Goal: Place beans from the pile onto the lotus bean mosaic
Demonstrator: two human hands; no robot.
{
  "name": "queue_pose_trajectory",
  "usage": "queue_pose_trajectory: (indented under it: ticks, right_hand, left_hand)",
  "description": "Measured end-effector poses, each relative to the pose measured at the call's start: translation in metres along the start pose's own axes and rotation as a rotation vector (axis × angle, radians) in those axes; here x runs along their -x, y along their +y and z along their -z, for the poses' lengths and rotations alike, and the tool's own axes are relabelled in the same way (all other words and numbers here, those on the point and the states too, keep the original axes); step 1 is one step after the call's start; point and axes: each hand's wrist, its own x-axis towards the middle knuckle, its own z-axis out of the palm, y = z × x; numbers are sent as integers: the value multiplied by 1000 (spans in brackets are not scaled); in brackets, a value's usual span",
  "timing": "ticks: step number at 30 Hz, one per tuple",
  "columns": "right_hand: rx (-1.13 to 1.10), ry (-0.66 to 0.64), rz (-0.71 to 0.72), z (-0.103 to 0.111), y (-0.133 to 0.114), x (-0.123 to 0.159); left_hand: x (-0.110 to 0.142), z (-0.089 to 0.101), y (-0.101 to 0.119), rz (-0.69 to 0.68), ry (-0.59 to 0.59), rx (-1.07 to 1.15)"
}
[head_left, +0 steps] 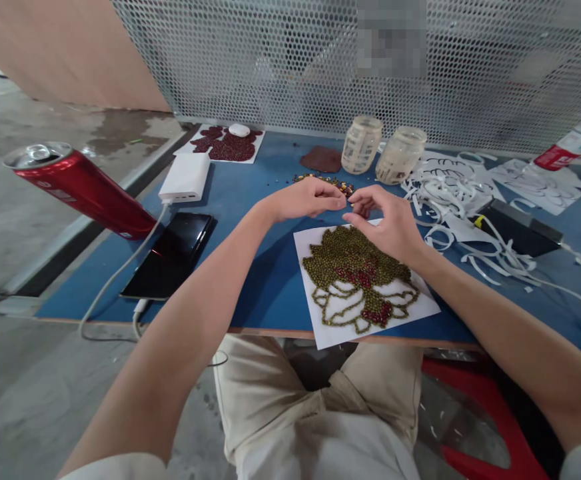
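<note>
Over the table both hands hover at a small pile of mixed beans (pixel 343 189), just beyond a white sheet (pixel 315 327). My left hand (pixel 313 199) has its fingers curled in a pinch; whatever they hold, if anything, is too small to make out. Close by on the right, my right hand (pixel 383 217) is loosely curved, with a gap between thumb and fingers. Green and red beans form a flower-like picture (pixel 355 267) on the sheet, its lower petals only outlined. The right hand covers part of the sheet's upper right.
Two jars (pixel 362 145) stand at the back beside a reddish-brown patch (pixel 322 159). To the left are a red can (pixel 85 193), a phone (pixel 170 257), a power bank (pixel 185 177) and another bean picture (pixel 228 145). Paper strips (pixel 445 200), cables and a bottle (pixel 565 148) lie right.
</note>
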Motion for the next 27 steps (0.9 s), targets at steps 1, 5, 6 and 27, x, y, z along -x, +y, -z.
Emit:
queue_pose_trajectory:
  ticks: [1, 5, 6, 27]
  right_hand:
    - [-13, -9, -7, 0, 1, -1]
    - [4, 14, -10, 2, 1, -1]
    - [21, 30, -7, 2, 1, 0]
    - [-259, -800, 296, 4, -13, 3]
  left_hand:
    - [1, -3, 3, 6, -20, 45]
    - [3, -10, 8, 2, -69, 147]
    - [3, -10, 7, 4, -72, 165]
    - [-6, -2, -17, -83, 175, 29]
